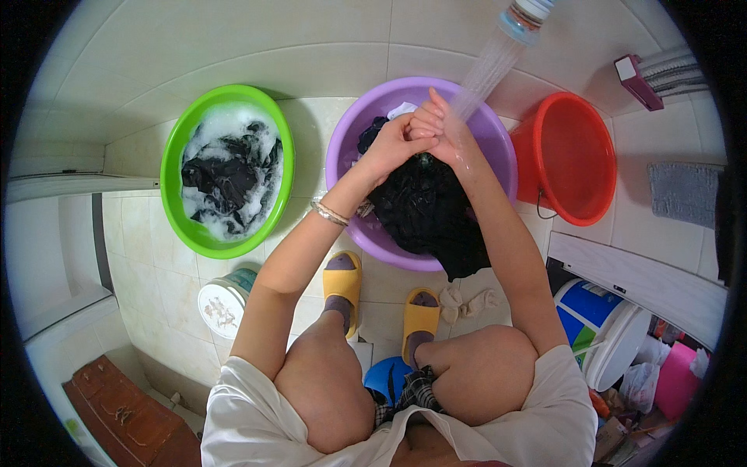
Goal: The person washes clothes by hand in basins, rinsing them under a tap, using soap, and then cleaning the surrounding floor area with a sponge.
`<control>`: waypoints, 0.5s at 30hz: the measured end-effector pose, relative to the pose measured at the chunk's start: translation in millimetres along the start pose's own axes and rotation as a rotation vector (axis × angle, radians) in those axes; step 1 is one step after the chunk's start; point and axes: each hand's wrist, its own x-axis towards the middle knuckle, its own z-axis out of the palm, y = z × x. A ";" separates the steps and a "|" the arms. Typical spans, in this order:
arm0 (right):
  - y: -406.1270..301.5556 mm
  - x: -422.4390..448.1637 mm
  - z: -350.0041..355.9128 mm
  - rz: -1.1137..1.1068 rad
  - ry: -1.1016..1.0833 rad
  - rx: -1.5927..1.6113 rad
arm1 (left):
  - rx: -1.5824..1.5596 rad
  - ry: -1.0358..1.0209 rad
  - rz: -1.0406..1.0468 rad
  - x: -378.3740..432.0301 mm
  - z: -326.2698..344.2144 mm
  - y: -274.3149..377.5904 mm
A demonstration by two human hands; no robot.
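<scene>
Above a purple plastic basin (pixel 421 264), my left hand (pixel 392 147) and my right hand (pixel 454 137) meet with bent, overlapping fingers. Whether a small thing lies between them is hidden. Spray from a shower head (pixel 521 24) runs down onto my right hand and wrist. Below, the basin holds black wet cloth (pixel 423 210), part of it draped over the near rim, and a white piece (pixel 402 109) towards the back. To the left, a green basin (pixel 169 175) contains dark cloth (pixel 224 175) in white suds (pixel 233 117).
A red bucket (pixel 525 157) leans at the right of the purple basin. A lidded tub (pixel 222 308) stands left of my yellow slippers (pixel 342 284). Crumpled beige cloth (pixel 481 303) lies on the tiles. A white-lidded bucket (pixel 618 344) and bags (pixel 639 385) crowd the right side.
</scene>
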 end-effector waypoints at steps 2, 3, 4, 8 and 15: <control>-1.4 -0.3 -1.3 0.010 -0.046 -0.002 | 0.037 -0.014 0.014 -0.4 0.6 1.9; -1.3 0.1 -1.1 0.010 -0.046 -0.002 | 0.037 -0.013 0.014 -0.4 0.1 1.8; -1.4 0.4 -0.8 0.018 -0.047 0.002 | 0.038 -0.019 0.018 -0.4 -0.4 1.7; -0.8 -0.7 1.9 0.013 -0.037 -0.036 | 0.043 -0.026 0.023 0.5 -2.2 -0.3; 2.1 -6.8 13.1 -0.065 0.232 -0.230 | -0.066 -0.033 -0.005 -3.2 -8.2 4.5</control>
